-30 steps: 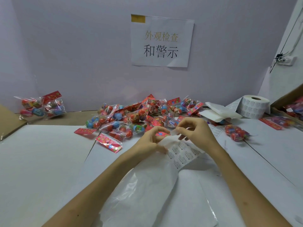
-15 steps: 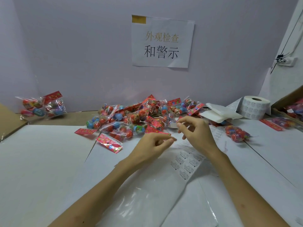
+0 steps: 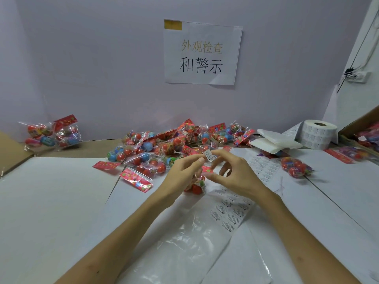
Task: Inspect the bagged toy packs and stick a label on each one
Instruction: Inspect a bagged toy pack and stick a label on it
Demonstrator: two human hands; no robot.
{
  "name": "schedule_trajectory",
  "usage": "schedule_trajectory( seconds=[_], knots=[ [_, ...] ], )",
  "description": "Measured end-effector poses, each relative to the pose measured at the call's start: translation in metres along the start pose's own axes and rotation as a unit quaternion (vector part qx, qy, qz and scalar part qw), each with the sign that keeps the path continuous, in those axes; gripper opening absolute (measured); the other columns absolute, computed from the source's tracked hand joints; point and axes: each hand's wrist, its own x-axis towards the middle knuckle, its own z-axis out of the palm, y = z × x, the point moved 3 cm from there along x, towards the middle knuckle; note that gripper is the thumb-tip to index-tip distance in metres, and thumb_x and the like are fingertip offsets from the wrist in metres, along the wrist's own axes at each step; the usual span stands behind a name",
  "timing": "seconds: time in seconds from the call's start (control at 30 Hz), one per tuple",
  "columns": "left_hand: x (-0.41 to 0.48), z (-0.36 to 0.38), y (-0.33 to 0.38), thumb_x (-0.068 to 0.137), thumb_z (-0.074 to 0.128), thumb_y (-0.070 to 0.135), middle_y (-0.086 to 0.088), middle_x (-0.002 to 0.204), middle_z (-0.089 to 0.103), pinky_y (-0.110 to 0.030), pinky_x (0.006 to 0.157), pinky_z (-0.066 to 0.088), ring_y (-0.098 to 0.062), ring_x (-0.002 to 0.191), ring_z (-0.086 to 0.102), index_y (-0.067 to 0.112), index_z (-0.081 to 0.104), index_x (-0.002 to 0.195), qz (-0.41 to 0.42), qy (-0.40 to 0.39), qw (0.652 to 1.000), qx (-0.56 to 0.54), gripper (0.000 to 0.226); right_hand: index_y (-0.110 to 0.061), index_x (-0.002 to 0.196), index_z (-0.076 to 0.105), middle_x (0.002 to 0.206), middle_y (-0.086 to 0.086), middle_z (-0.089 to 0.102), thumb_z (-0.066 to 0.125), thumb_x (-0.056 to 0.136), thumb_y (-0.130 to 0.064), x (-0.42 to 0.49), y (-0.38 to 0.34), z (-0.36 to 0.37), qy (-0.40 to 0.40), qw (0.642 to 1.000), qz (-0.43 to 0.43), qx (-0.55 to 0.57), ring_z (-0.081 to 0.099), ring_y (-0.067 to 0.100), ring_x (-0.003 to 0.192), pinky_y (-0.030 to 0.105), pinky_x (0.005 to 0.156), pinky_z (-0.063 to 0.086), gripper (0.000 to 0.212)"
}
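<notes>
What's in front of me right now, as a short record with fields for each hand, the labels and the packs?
Left hand: holds one toy pack
Right hand: holds a loose label at its fingertips, above that pack
Label sheet: flat, beside the right wrist
Label roll: far right
Pile of packs: ahead, by the wall

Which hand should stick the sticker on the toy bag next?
Right, probably. The right hand pinches the loose label at its fingertips, just above the toy pack. The left hand is busy gripping that pack.
</notes>
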Motion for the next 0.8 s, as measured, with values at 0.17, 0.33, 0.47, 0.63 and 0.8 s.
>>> schedule_trajectory(
  seconds=[0.17,0.33,0.47,0.63,0.8],
  knots=[
    [0.000,0.001,-0.006,0.106,0.050,0.025,0.018,0.059,0.056,-0.007,0.052,0.040,0.004,0.053,0.053,0.018,0.067,0.128,0.005,0.013,0.997,0.079,0.028,-0.029,0.106,0.073,0.094,-0.016,0.071,0.081,0.086,-0.025,0.001,-0.004,-0.010,0.061,0.995,0.022,0.073,0.070,0.012,0.075,0.033,0.069,0.060,0.022],
    [0.000,0.001,-0.005,0.107,0.050,0.024,0.023,0.056,0.058,-0.006,0.052,0.041,0.007,0.054,0.055,0.015,0.066,0.133,-0.004,0.014,0.995,0.097,0.032,-0.026,0.097,0.075,0.095,-0.011,0.072,0.080,0.086,-0.018,0.000,-0.006,-0.011,0.073,0.994,0.030,0.070,0.067,0.009,0.078,0.029,0.068,0.057,0.014],
    [-0.001,0.001,-0.004,0.104,0.052,0.016,0.024,0.065,0.060,-0.007,0.060,0.043,0.011,0.063,0.058,0.013,0.067,0.131,0.013,0.029,0.989,0.145,0.031,-0.024,0.094,0.076,0.094,-0.014,0.070,0.080,0.086,-0.016,-0.001,-0.006,-0.010,0.066,0.996,0.027,0.056,0.067,0.009,0.080,0.030,0.069,0.057,0.012],
    [-0.003,0.001,-0.002,0.101,0.053,0.012,0.011,0.089,0.069,-0.020,0.070,0.055,0.000,0.073,0.064,0.019,0.070,0.129,0.045,0.061,0.970,0.230,0.033,-0.022,0.091,0.077,0.092,-0.012,0.071,0.079,0.086,-0.016,0.000,-0.007,-0.008,0.063,0.996,0.025,0.052,0.068,0.011,0.080,0.032,0.070,0.058,0.008],
    [-0.003,-0.010,-0.006,0.098,0.059,0.018,0.006,0.111,0.064,-0.017,0.073,0.045,-0.010,0.095,0.059,0.021,0.068,0.128,0.056,0.145,0.916,0.369,0.032,-0.028,0.090,0.075,0.089,-0.017,0.071,0.077,0.088,-0.021,0.000,-0.004,-0.006,0.058,0.996,0.032,0.053,0.067,0.009,0.081,0.023,0.068,0.056,0.007]
  ],
)
